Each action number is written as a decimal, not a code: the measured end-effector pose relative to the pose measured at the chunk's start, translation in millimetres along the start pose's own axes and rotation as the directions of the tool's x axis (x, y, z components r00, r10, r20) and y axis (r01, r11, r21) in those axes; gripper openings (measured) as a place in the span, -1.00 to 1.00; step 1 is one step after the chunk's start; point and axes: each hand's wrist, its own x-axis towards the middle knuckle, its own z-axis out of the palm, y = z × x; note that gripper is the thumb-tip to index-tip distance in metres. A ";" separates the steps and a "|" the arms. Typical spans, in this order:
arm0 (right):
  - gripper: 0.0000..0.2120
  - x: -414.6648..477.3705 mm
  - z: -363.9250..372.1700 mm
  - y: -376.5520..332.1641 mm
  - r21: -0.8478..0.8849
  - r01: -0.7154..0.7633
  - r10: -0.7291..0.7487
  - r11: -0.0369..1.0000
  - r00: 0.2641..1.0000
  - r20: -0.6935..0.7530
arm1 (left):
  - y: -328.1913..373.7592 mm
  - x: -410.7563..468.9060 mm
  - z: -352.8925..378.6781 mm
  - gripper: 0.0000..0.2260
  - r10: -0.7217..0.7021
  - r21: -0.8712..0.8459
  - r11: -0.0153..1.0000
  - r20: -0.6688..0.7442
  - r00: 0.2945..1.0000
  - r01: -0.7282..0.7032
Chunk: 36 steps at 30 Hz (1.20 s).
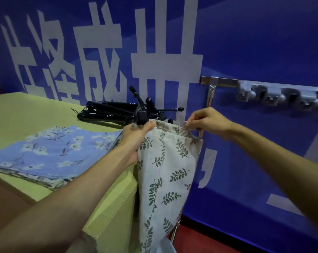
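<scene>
Status: the leaf-print cloth (165, 170) hangs full length off the end of the counter (17, 114), in front of the metal upright (210, 99). My left hand (134, 137) grips its top edge in a closed fist. My right hand (209, 121) pinches the gathered far corner between the fingertips, just beside the upright.

Risks:
- The right-hand pinch is slight. If it slips, that corner drops and the whole weight swings onto the left hand.
- The gathered corner lies close to the upright and may snag on it.
- The black tripods (114, 112) lie just behind my left hand, and a careless pull could drag them.

Not established:
- Whether the small black piece above my left hand belongs to the tripods or is a clip.
- What, if anything, the right fingertips are fastening.
- Where the cloth ends, as its lower part runs out of view.
- The grey fittings on the wall rail (275, 95), which are blurred.
</scene>
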 end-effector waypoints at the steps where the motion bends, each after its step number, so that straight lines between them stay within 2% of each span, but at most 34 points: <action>1: -0.85 -0.8 -1.1 -2.8 0.253 -0.060 0.057 0.966 0.998 0.019 | -1.0 2.1 0.0 -0.60 0.000 0.002 1.000 -0.013 1.000 0.000; 2: -0.83 -2.3 -1.3 -5.4 0.503 -0.111 0.103 0.857 0.994 0.045 | -1.9 2.2 0.6 -0.58 0.004 0.001 1.000 -0.025 1.000 -0.004; 3: -0.79 -4.1 -1.7 -7.3 0.694 -0.143 0.131 0.706 0.989 0.071 | -3.3 2.1 1.4 -0.56 0.011 -0.001 1.000 -0.028 1.000 -0.011; 5: -0.77 -9.4 -1.6 -10.6 0.868 -0.180 0.116 0.463 0.983 0.142 | -6.8 1.3 4.0 -0.51 0.016 0.029 0.999 -0.014 1.000 -0.016; 6: -0.82 -11.9 -0.7 -12.2 0.886 -0.197 0.088 0.420 0.980 0.176 | -8.8 0.1 6.0 -0.54 0.025 0.044 0.999 -0.004 1.000 -0.024; 9: -0.92 -12.5 0.9 -12.0 0.827 -0.190 0.129 0.529 0.981 0.143 | -13.6 -1.3 10.5 -0.74 0.045 0.070 0.996 0.028 0.999 -0.047; 10: -0.92 -11.2 -0.6 -11.3 0.827 -0.182 0.171 0.531 0.980 0.106 | -13.8 -2.7 12.5 -0.78 0.049 0.072 0.996 0.041 0.998 -0.052; 11: -0.90 -9.4 -1.9 -11.1 0.854 -0.170 0.213 0.492 0.974 0.072 | -14.2 -2.8 13.3 -0.78 0.052 0.075 0.996 0.049 0.997 -0.056; 13: -0.82 -7.5 -6.5 -10.3 0.931 -0.108 0.285 0.350 0.958 0.004 | -13.6 -2.9 14.4 -0.73 0.057 0.080 0.995 0.055 0.997 -0.061; 15: -0.77 -8.8 -10.4 -9.2 0.973 -0.016 0.298 0.229 0.953 -0.054 | -12.9 -2.3 15.0 -0.69 0.060 0.078 0.995 0.054 0.997 -0.064; 16: -0.76 -10.8 -11.5 -8.7 0.973 0.011 0.264 0.229 0.962 -0.073 | -12.4 -2.9 15.8 -0.70 0.063 0.076 0.995 0.058 0.996 -0.067; 17: -0.76 -13.8 -12.0 -8.4 0.955 0.022 0.207 0.296 0.975 -0.087 | -12.5 -2.9 17.0 -0.73 0.066 0.079 0.994 0.064 0.996 -0.071; 19: -0.77 -19.3 -10.3 -9.3 0.827 0.021 0.074 0.561 0.994 -0.075 | -12.8 -3.5 19.4 -0.83 0.074 0.083 0.993 0.078 0.994 -0.081; 21: -0.72 -22.8 -6.4 -11.3 0.613 0.016 -0.009 0.790 1.000 -0.015 | -12.4 -5.4 21.8 -0.89 0.095 0.090 0.991 0.086 0.992 -0.103; 23: -0.72 -24.7 -1.2 -12.9 0.335 0.028 -0.046 0.942 0.998 0.046 | -12.8 -6.6 24.2 -0.91 0.109 0.099 0.988 0.100 0.989 -0.118; 24: -0.76 -24.9 2.0 -13.3 0.172 0.047 -0.060 0.984 0.996 0.068 | -12.7 -7.3 25.2 -0.91 0.112 0.101 0.987 0.107 0.988 -0.123; 26: -0.84 -23.8 8.1 -12.7 -0.124 0.109 -0.097 0.986 0.991 0.094 | -12.1 -8.7 26.8 -0.85 0.119 0.109 0.985 0.124 0.985 -0.133; 28: -0.85 -20.8 13.1 -12.4 -0.302 0.166 -0.131 0.939 0.982 0.135 | -11.2 -10.5 27.4 -0.74 0.123 0.106 0.985 0.140 0.982 -0.138; 31: -0.78 -18.9 18.3 -12.0 -0.340 0.205 -0.146 0.918 0.971 0.191 | -10.1 -13.0 27.4 -0.68 0.118 0.088 0.987 0.174 0.978 -0.134; 36: -0.85 -17.3 18.9 -12.3 -0.274 0.186 -0.142 0.944 0.974 0.174 | -11.3 -13.7 25.3 -0.63 0.110 0.099 0.986 0.204 0.973 -0.133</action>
